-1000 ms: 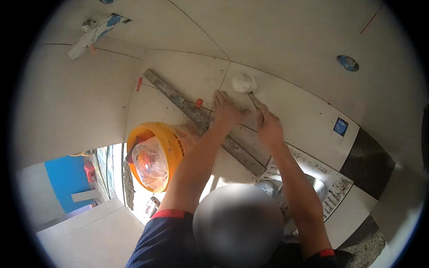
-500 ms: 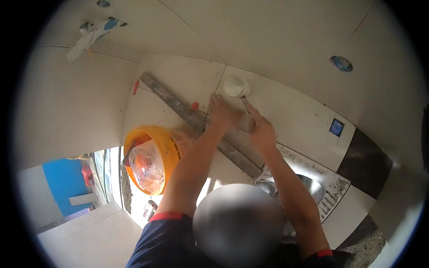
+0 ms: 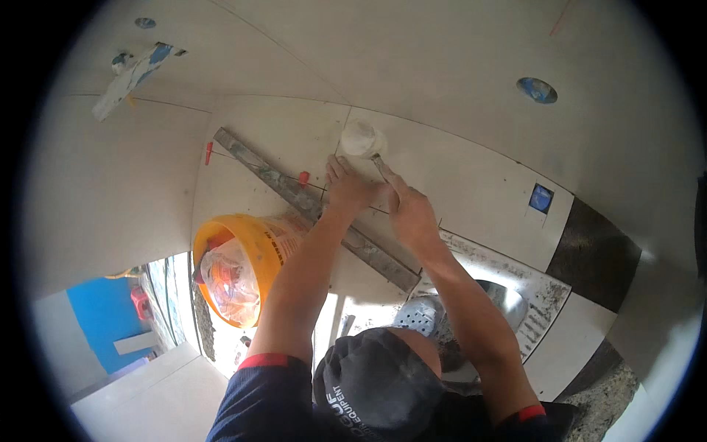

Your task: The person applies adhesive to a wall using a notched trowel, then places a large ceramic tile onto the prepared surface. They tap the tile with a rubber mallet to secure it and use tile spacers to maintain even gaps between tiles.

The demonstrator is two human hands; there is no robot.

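Jutting from the right hand [image 3: 410, 214], white mallet [image 3: 361, 139] near left hand [image 3: 351, 189].

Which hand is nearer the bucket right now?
Left. The left hand rests on the tiles, ahead and right of the bucket; the right hand, gripping the mallet, is farther right.

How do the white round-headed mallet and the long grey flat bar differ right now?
The white round-headed mallet is gripped in the bare right hand; the long grey flat bar lies slantwise across the pale floor tiles. The mallet has a rounded head on a handle; the bar is straight and clearly longer. The mallet's head is white, the bar mottled grey. Both are in the tiled floor area.
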